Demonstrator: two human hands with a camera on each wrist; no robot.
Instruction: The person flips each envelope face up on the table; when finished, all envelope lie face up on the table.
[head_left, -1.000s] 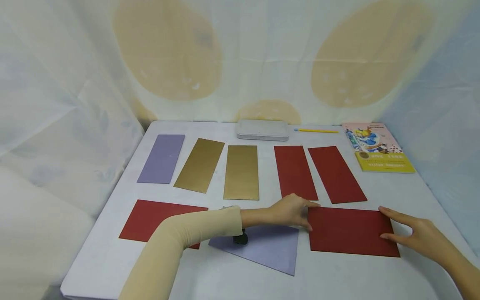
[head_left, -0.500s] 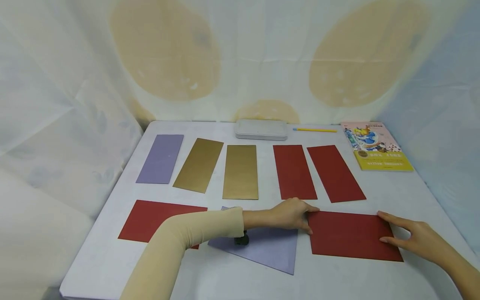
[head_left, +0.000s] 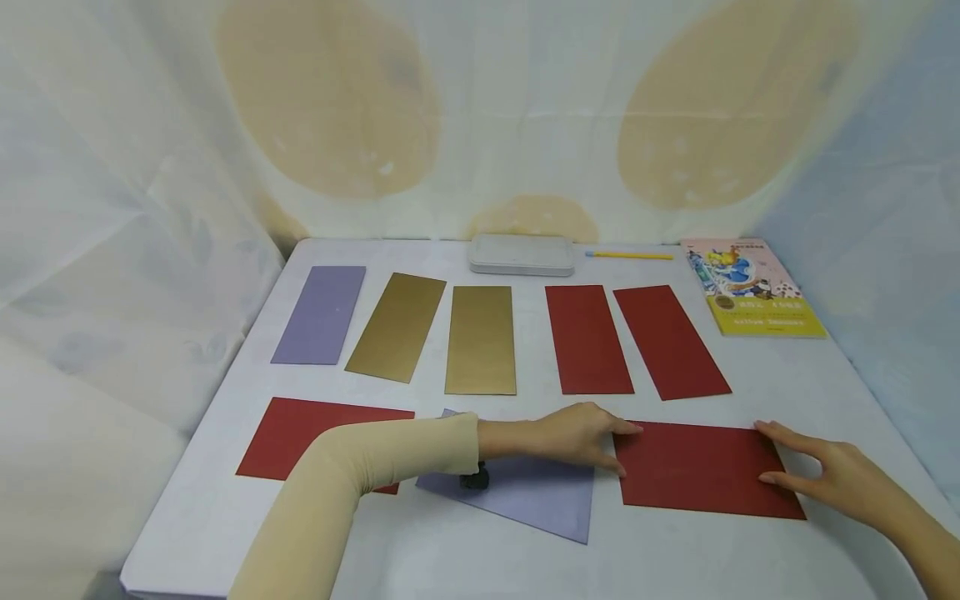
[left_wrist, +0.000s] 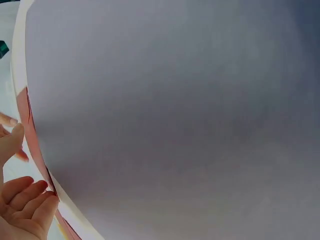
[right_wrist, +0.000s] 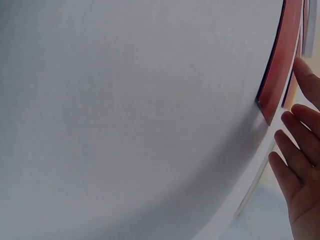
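Note:
A flat red rectangular card (head_left: 701,467) lies crosswise on the table at the front right. My left hand (head_left: 573,435) touches its left edge, with thumb and fingers spread and fairly straight. At the card's right edge is my right hand (head_left: 843,475), its thumb and fingers spread to the upper and lower parts of that edge. Both hands also show in their wrist views, the left (left_wrist: 25,210) beside a strip of red and the right (right_wrist: 302,150) with extended fingers. Under the left forearm lies a lilac card (head_left: 525,500), partly covered.
Another red card (head_left: 315,433) is partly under the left sleeve. Behind are a lilac card (head_left: 318,317), two gold cards (head_left: 480,342) and two more red cards (head_left: 592,342). A grey-white case (head_left: 521,255), a yellow pencil (head_left: 630,256) and a book (head_left: 753,287) stand along the back.
The red card between the hands has shifted slightly toward the table's front, and both hands moved with it. The other cards lie as before.

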